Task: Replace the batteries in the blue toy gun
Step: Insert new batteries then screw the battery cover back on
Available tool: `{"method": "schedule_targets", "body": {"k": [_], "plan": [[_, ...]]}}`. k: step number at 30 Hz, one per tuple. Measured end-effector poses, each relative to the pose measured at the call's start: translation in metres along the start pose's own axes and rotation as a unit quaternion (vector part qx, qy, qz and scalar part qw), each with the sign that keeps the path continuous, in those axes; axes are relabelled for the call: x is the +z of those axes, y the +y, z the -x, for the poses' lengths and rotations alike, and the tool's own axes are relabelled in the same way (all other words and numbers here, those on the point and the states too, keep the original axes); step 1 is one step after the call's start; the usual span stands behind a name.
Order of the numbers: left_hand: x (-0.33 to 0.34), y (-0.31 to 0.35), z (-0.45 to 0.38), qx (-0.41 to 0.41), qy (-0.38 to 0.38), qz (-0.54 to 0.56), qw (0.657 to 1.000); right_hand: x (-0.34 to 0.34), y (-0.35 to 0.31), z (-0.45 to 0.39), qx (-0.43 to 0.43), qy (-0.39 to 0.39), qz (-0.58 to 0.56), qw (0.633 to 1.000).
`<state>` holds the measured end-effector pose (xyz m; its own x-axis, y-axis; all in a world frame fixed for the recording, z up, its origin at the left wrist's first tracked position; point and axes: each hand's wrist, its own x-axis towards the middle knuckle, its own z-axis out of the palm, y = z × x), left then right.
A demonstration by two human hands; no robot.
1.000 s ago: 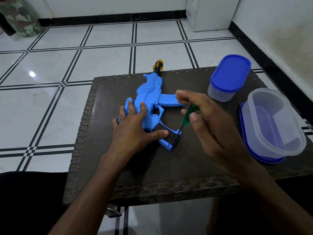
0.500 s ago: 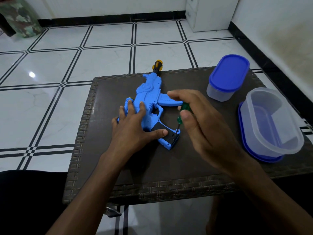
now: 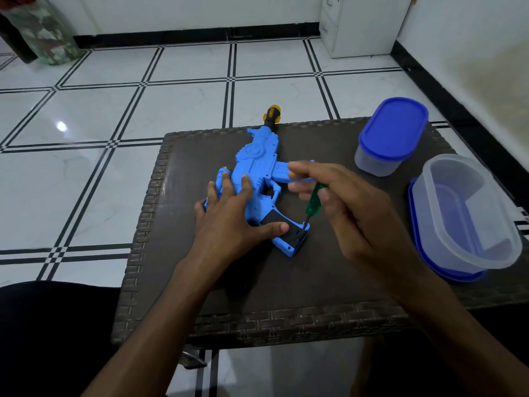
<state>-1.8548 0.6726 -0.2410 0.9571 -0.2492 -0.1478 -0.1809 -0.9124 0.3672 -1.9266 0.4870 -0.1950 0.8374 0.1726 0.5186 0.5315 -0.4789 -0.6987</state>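
The blue toy gun [image 3: 257,164] lies flat on the dark woven table [image 3: 200,287], its yellow muzzle pointing away over the far edge. My left hand [image 3: 232,219] presses flat on the gun's body, the thumb resting on the black cover of the handle [image 3: 282,229]. My right hand [image 3: 352,213] pinches a small green-handled screwdriver [image 3: 314,200], whose tip sits on the lower end of that black cover. My fingers there are blurred.
A closed clear tub with a blue lid [image 3: 390,136] stands at the table's back right. In front of it an open clear container [image 3: 469,213] sits on its blue lid. White tiled floor surrounds the table; a wall runs along the right.
My right hand's fingers have shifted around the screwdriver handle while the tip stays on the handle cover. My left hand and the gun have not moved.
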Motion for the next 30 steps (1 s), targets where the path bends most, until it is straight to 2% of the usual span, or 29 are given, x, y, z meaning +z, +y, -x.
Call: {"method": "schedule_targets", "body": {"k": [3, 7, 11, 16, 23, 30], "plan": [[-0.0002, -0.0001, -0.0002, -0.002, -0.002, 0.0, 1.0, 0.0015, 0.0, 0.0004, -0.002, 0.037, 0.006, 0.999], [0.0006, -0.0003, 0.0003, 0.0, 0.0, 0.003, 1.0, 0.0029, 0.0011, -0.0016, -0.018, 0.026, 0.086, 0.996], [0.001, -0.001, 0.0001, 0.002, 0.002, 0.003, 1.0, 0.0073, -0.0021, 0.0005, 0.002, 0.017, 0.034, 0.999], [0.0009, -0.0007, -0.0005, 0.001, 0.004, -0.001, 1.0, 0.0034, -0.0021, 0.0009, -0.012, 0.063, 0.012, 0.998], [0.0021, -0.0019, -0.0006, 0.005, 0.008, -0.003, 1.0, 0.0048, -0.002, 0.0005, -0.011, 0.054, 0.118, 0.991], [0.0011, -0.0011, 0.0001, 0.002, -0.002, 0.005, 1.0, 0.0058, -0.0083, 0.0006, -0.006, 0.042, 0.02, 0.999]]}}
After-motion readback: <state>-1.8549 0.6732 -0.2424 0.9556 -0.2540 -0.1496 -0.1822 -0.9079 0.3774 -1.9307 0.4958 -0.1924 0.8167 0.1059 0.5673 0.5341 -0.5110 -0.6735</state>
